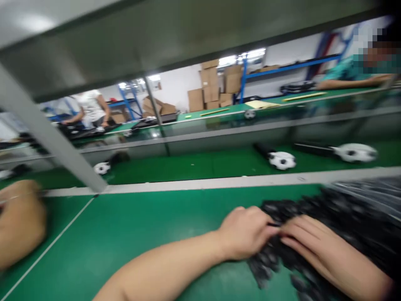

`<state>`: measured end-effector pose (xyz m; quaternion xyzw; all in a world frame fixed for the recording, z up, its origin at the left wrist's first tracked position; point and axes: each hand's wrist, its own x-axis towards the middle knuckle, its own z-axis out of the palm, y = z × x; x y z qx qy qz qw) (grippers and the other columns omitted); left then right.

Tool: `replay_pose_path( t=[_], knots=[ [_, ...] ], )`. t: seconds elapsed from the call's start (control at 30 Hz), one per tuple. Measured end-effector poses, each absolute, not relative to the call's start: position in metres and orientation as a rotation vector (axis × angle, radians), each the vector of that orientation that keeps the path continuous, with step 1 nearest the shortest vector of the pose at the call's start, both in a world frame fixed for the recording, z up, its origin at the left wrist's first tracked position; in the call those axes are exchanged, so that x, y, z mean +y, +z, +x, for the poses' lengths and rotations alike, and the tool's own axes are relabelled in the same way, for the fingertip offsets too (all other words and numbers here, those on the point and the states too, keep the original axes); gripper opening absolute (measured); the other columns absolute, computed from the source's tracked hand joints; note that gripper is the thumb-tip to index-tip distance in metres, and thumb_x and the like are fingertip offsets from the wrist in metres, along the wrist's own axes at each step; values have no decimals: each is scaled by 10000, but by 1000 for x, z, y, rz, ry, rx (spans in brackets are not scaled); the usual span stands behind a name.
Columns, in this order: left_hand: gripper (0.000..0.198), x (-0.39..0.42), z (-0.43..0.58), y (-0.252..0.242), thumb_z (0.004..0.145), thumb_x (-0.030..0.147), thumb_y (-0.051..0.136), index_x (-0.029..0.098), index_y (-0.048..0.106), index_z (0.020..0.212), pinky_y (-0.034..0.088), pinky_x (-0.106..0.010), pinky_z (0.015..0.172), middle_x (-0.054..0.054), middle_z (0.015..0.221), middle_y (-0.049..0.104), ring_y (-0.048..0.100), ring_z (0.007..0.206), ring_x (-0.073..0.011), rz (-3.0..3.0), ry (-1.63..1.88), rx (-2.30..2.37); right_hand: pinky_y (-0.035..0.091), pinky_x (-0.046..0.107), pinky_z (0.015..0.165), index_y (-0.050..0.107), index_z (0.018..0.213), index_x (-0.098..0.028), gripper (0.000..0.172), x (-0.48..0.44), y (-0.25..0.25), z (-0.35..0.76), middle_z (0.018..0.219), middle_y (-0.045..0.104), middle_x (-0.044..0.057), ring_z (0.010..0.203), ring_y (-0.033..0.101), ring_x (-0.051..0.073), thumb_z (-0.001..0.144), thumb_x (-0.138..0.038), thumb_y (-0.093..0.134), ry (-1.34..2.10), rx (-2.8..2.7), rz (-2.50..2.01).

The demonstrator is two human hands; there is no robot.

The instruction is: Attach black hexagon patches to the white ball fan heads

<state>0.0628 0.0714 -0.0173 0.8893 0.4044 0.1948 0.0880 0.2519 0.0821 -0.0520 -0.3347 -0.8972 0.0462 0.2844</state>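
Note:
A pile of small black parts [338, 209] lies on the green work surface at the right, blurred, so their kind cannot be made out. At the pile's left edge my left hand [246, 234] is closed, with a small black part [273, 225] pinched at its fingertips. My right hand [316, 242] reaches in from the right over the pile. Its fingers are pressed together, and their tips meet my left hand's at that black part. What else the right fingers hold is hidden.
Beyond the pale rail [200, 183], black items with white football-patterned ends [282, 160] lie on a green belt [194, 165]. Clear plastic [369, 190] covers part of the pile. A grey post [59, 133] stands left, near another person's arm [21, 223]. Co-workers sit across.

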Motion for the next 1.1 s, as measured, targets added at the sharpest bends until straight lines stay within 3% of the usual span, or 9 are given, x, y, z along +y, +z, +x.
replay_pose_path(
  t=[0.17, 0.27, 0.5, 0.87, 1.1],
  knots=[
    [270, 73, 56, -23, 939, 295, 317, 166, 539, 855, 431, -292, 663, -42, 778, 575, 541, 733, -173, 2528, 790, 1131, 471, 302, 655, 526, 881, -211, 226, 71, -26, 264, 810, 590, 41, 757, 564, 179, 945, -270, 317, 252, -2358, -1122],
    [234, 75, 56, -28, 935, 274, 311, 168, 519, 909, 433, -299, 700, -56, 828, 558, 520, 769, -175, 2385, 881, 1134, 457, 309, 653, 505, 875, -203, 219, 74, -27, 259, 799, 576, 39, 743, 547, 176, 949, -258, 306, 247, -2308, -1171],
    [172, 78, 56, -29, 915, 239, 377, 175, 523, 976, 428, -317, 775, -64, 911, 586, 529, 861, -183, 2277, 925, 1074, 441, 318, 666, 520, 869, -188, 207, 75, -22, 266, 786, 529, 48, 746, 513, 182, 942, -250, 336, 205, -2278, -1111],
    [65, 77, 55, -26, 846, 227, 540, 169, 553, 820, 394, -296, 755, -28, 813, 599, 537, 804, -160, 2301, 1059, 1042, 472, 344, 736, 553, 983, -182, 231, 74, -13, 266, 879, 520, 78, 831, 522, 192, 932, -227, 332, 230, -2255, -1056],
    [206, 79, 55, -26, 873, 299, 495, 159, 524, 726, 392, -283, 723, -23, 747, 569, 516, 746, -150, 2302, 1029, 1098, 458, 356, 796, 547, 1032, -172, 191, 71, -14, 266, 978, 538, 98, 938, 498, 213, 918, -257, 419, 246, -2443, -958]
  ],
)
